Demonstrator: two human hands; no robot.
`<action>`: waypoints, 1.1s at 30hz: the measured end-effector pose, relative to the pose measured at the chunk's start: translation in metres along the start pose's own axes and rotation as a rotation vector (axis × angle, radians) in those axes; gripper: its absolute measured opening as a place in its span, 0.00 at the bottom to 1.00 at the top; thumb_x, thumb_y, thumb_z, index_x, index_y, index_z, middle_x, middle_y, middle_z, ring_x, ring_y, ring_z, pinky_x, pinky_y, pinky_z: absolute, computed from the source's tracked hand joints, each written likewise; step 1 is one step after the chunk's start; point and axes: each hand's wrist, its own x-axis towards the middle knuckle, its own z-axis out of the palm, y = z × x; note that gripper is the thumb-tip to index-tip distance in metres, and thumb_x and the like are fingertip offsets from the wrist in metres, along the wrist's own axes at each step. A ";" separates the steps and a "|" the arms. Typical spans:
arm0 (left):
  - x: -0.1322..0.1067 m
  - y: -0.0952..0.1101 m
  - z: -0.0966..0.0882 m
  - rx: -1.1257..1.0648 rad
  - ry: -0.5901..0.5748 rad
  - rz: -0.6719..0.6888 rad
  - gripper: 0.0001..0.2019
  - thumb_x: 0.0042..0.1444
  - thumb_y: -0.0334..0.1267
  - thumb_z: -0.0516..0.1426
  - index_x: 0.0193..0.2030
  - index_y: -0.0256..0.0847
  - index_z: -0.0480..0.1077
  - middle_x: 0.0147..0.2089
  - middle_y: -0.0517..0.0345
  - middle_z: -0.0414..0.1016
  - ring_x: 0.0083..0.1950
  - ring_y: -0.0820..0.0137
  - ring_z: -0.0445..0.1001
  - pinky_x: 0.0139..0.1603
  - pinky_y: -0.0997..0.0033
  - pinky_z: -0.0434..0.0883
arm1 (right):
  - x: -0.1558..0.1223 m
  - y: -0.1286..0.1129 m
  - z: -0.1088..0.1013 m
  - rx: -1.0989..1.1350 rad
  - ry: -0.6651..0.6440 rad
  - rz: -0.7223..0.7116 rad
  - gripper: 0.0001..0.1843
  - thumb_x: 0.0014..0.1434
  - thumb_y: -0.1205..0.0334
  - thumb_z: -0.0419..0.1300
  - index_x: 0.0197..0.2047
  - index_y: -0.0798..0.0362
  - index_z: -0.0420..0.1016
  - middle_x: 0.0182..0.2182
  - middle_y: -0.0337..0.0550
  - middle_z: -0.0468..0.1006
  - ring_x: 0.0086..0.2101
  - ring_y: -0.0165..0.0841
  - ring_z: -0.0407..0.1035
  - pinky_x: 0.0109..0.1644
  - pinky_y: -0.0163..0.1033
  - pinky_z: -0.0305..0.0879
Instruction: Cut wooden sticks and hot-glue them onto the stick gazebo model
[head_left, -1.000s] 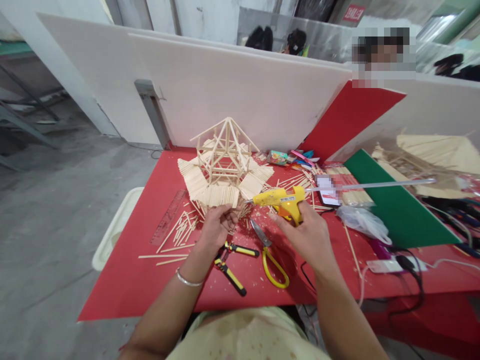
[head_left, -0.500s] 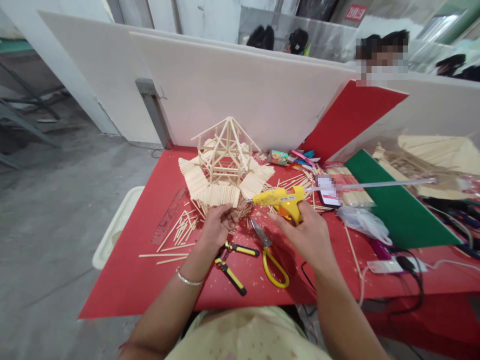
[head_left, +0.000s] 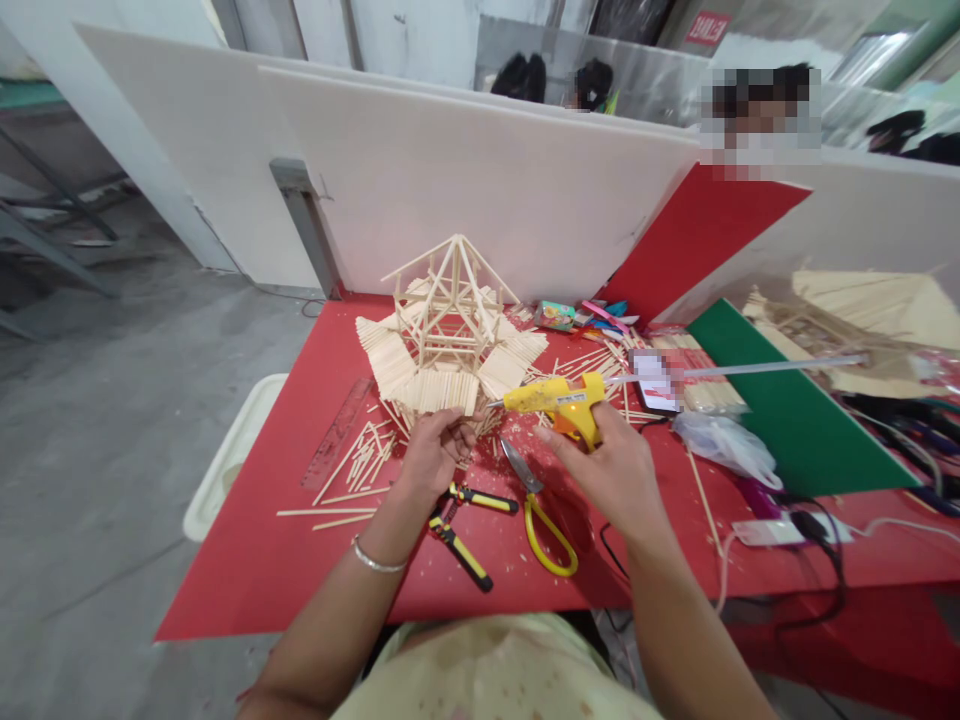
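Observation:
My right hand grips a yellow hot glue gun by its handle, with a long clear glue stick out of its back. Its metal nozzle points left, close to the fingertips of my left hand. The left fingers are curled and pinched at the front of a wooden stick model; what they hold is too small to make out. That model has an open pointed roof frame on top and sloping panels of sticks around it. Below the hands lie yellow-handled scissors and black-and-yellow pliers.
Loose sticks and a clear ruler lie left on the red tabletop. To the right are a phone, a plastic bag, a green board and a power strip with cables. A white partition stands behind.
The glue gun has shifted slightly left, its nozzle nearer to my left fingertips. My left hand and the stick model stay practically still.

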 end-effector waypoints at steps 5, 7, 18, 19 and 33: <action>-0.001 0.000 0.000 -0.018 -0.008 0.005 0.08 0.47 0.38 0.63 0.29 0.34 0.75 0.24 0.53 0.76 0.20 0.75 0.68 0.21 0.77 0.66 | 0.000 0.000 0.000 -0.020 -0.005 -0.003 0.26 0.54 0.33 0.58 0.37 0.49 0.66 0.31 0.39 0.72 0.27 0.32 0.62 0.31 0.37 0.52; -0.001 0.000 0.000 -0.023 0.001 0.001 0.08 0.47 0.38 0.63 0.29 0.34 0.75 0.26 0.53 0.78 0.21 0.76 0.69 0.22 0.77 0.67 | 0.000 0.000 0.000 -0.015 -0.006 -0.001 0.27 0.53 0.32 0.58 0.37 0.49 0.67 0.31 0.39 0.73 0.27 0.32 0.62 0.31 0.37 0.52; 0.000 -0.001 -0.002 -0.007 0.000 -0.005 0.07 0.47 0.38 0.62 0.29 0.35 0.74 0.23 0.54 0.76 0.21 0.75 0.69 0.23 0.76 0.66 | -0.001 -0.001 -0.002 -0.002 0.007 0.005 0.27 0.53 0.32 0.58 0.35 0.49 0.66 0.30 0.38 0.71 0.27 0.31 0.61 0.31 0.36 0.52; 0.000 -0.001 -0.003 -0.012 -0.006 -0.003 0.07 0.48 0.38 0.62 0.29 0.35 0.75 0.23 0.54 0.76 0.21 0.75 0.69 0.23 0.77 0.66 | -0.001 -0.001 -0.002 -0.002 0.007 0.007 0.27 0.53 0.32 0.58 0.35 0.49 0.66 0.30 0.38 0.71 0.27 0.31 0.61 0.31 0.36 0.52; -0.002 0.004 0.005 -0.056 0.028 -0.001 0.08 0.45 0.37 0.63 0.27 0.33 0.73 0.31 0.51 0.79 0.22 0.76 0.69 0.18 0.77 0.62 | -0.014 0.018 -0.009 -0.096 0.050 0.026 0.28 0.54 0.31 0.56 0.38 0.50 0.66 0.31 0.41 0.72 0.29 0.34 0.63 0.32 0.37 0.53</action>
